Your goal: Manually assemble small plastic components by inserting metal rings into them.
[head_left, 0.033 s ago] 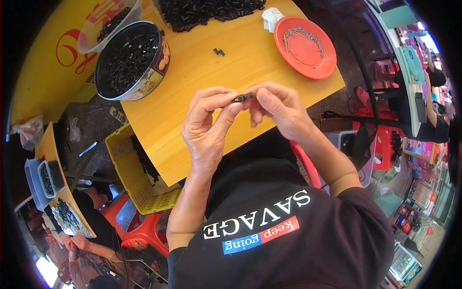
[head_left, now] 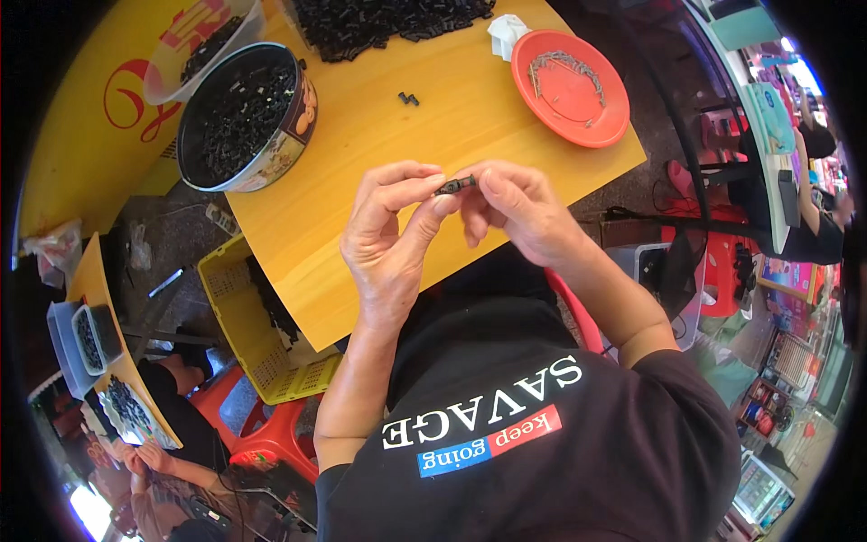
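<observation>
Mid-frame, our left hand (head_left: 383, 237) pinched a small dark part (head_left: 455, 185), best held steady; we couldn't tell whether our right hand (head_left: 535, 215) gripped it

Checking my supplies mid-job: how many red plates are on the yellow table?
1: the red plate, ahead of the right hand, beside the white tissue. No other shows.

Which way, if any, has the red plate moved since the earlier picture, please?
No, the red plate shows no shift against the nearby corner of the yellow table.
</observation>
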A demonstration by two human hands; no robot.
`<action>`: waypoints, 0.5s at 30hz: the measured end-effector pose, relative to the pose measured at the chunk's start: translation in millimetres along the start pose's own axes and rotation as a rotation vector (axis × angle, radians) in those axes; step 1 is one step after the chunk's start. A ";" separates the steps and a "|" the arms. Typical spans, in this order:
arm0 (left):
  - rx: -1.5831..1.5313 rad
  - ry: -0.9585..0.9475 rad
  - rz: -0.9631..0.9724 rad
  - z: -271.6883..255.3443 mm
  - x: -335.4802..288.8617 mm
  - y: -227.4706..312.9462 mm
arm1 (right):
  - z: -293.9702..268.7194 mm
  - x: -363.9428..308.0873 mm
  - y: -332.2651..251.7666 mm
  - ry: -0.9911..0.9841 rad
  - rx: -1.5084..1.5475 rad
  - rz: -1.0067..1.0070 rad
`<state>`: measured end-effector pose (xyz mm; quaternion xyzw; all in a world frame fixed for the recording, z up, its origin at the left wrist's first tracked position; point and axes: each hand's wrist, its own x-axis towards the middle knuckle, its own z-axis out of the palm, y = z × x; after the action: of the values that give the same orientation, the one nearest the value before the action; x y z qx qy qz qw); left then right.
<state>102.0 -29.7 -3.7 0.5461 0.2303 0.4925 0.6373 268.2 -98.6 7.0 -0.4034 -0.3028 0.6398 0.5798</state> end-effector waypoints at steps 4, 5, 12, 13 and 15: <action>0.004 -0.013 0.042 3.8 -0.5 -3.3 | 2.5 1.8 13.0 -0.173 0.311 0.115; -0.012 -0.023 0.039 3.8 -0.6 -3.9 | 2.7 2.5 15.5 -0.194 0.375 0.131; 0.073 -0.045 -0.013 -0.9 2.5 14.9 | -0.7 1.3 13.0 -0.171 0.383 0.174; 0.317 -0.124 0.094 -2.9 7.1 25.0 | -1.0 1.5 11.7 -0.169 0.367 0.172; 0.562 -0.200 0.200 -4.5 8.2 30.9 | -0.2 0.8 10.0 -0.169 0.352 0.172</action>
<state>90.0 -22.9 25.4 0.7666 0.2388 0.4134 0.4295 263.3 -99.3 -1.7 -0.2651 -0.1983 0.7614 0.5574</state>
